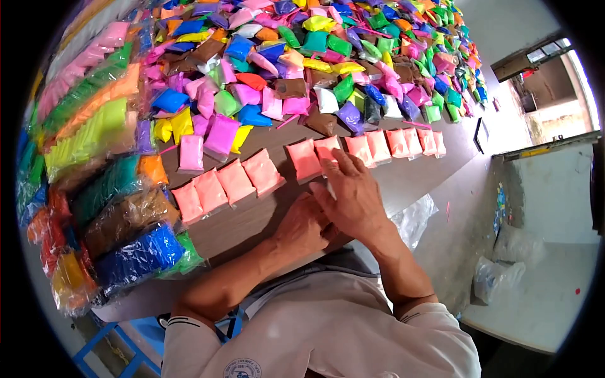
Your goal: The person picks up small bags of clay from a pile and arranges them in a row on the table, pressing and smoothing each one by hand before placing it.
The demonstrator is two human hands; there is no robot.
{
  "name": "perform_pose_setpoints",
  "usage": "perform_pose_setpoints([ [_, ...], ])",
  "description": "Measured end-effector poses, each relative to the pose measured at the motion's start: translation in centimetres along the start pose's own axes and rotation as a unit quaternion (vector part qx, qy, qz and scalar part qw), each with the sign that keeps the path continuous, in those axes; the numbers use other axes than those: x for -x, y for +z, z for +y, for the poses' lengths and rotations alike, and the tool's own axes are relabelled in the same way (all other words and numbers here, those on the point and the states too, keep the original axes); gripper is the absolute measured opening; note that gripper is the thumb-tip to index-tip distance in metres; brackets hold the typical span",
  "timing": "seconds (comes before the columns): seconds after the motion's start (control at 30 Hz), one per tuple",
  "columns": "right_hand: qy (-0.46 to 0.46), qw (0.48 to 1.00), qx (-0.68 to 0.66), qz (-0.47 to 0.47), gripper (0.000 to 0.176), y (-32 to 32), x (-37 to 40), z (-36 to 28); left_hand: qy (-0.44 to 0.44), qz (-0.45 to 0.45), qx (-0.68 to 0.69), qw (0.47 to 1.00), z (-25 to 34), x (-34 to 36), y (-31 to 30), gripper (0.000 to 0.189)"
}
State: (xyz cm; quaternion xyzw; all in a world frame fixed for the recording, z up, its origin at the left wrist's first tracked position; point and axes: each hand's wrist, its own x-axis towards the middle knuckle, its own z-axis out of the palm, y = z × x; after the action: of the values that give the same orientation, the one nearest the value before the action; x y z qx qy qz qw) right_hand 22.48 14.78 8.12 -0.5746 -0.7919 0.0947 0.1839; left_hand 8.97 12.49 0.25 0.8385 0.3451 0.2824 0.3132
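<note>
Small clear packets of salmon-pink stuff lie in a row along the table. A left group of packets (231, 183) stands apart from the right-hand ones. My right hand (355, 198) reaches over the row with its fingers stretched out and apart, the fingertips on a pink packet (327, 150). Just below and to the left, my left hand (301, 222) is near the table's front edge with its fingers curled in. The right hand partly covers it, and anything inside it is hidden.
A big heap of small packets in many colours (302, 69) covers the far side of the table (252, 220). Larger clear bags of same-coloured packets (135, 252) are stacked at the left. Crumpled clear plastic bags (414, 220) lie at the right, past the table edge.
</note>
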Motion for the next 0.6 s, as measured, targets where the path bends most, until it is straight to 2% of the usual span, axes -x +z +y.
perform_pose_setpoints([
  [0.03, 0.015, 1.000, -0.009, -0.016, 0.043, -0.3, 0.1, 0.6, 0.005, -0.020, 0.003, 1.000, 0.4, -0.2, -0.9, 0.022],
  [0.07, 0.029, 0.999, -0.018, -0.032, 0.044, -0.3, 0.2, 1.0, 0.030, 0.046, 0.012, 0.998, 0.6, -0.4, -0.6, 0.019],
  [0.17, 0.001, 0.999, -0.014, 0.028, 0.040, 1.6, 0.7, 1.3, 0.022, 0.044, 0.006, 0.999, 0.4, -0.4, -0.6, 0.022],
  [0.27, 0.010, 0.999, -0.041, -0.029, 0.040, 1.0, 0.3, 0.8, 0.002, 0.005, 0.017, 1.000, 0.3, -0.3, -0.8, 0.029],
  [0.33, -0.003, 0.996, -0.080, -0.038, 0.040, 0.9, 0.3, 0.8, -0.017, 0.019, 0.037, 0.999, 0.4, -0.1, -0.5, 0.031],
  [0.37, -0.005, 0.996, -0.086, -0.017, 0.040, 0.8, 0.4, 0.9, -0.025, 0.025, 0.049, 0.998, 0.4, -0.1, -0.3, 0.031],
  [0.43, -0.011, 0.995, -0.097, 0.023, 0.040, 0.5, 0.8, 1.4, 0.005, 0.017, 0.002, 1.000, 0.2, -0.3, -0.3, 0.020],
  [0.5, 0.012, 0.996, -0.052, 0.071, 0.039, 0.7, 1.2, 3.2, 0.035, 0.022, -0.024, 0.999, 0.0, -0.3, -0.2, 0.014],
  [0.6, 0.036, 0.989, -0.015, 0.143, 0.036, -0.4, 1.6, 5.8, 0.040, 0.002, -0.025, 0.999, 0.4, -0.8, -0.7, 0.019],
])
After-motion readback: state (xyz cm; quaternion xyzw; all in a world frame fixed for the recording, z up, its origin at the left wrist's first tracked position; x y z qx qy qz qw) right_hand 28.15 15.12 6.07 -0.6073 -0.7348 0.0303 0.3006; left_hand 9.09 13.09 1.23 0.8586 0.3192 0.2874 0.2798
